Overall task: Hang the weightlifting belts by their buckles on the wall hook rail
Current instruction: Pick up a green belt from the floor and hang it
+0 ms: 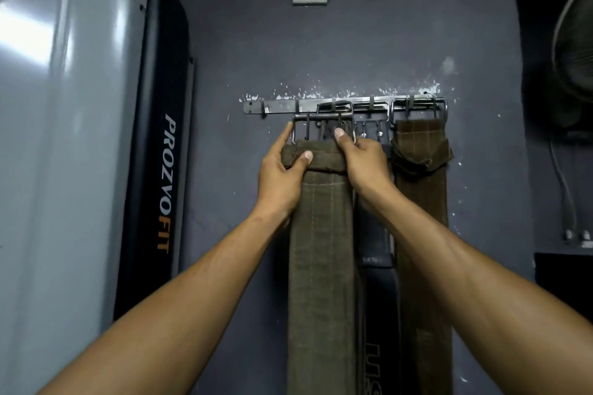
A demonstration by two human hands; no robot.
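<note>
My left hand [282, 176] and right hand [362, 160] grasp the olive belt [321, 250] below its buckle [324, 127], raised to the hook rail [279, 105]; if the frame misses a hook, the belt may drop or snag the black belt [377, 247]

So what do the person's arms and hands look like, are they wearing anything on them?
No, nothing. The left hand and right hand are bare, with no gloves, rings or watch showing. Both forearms are bare as far as the picture reaches, with no sleeves in sight. Fingernails are short and plain.

both hands [282, 176] gripping olive belt [321, 250], hook rail [279, 106]
</note>
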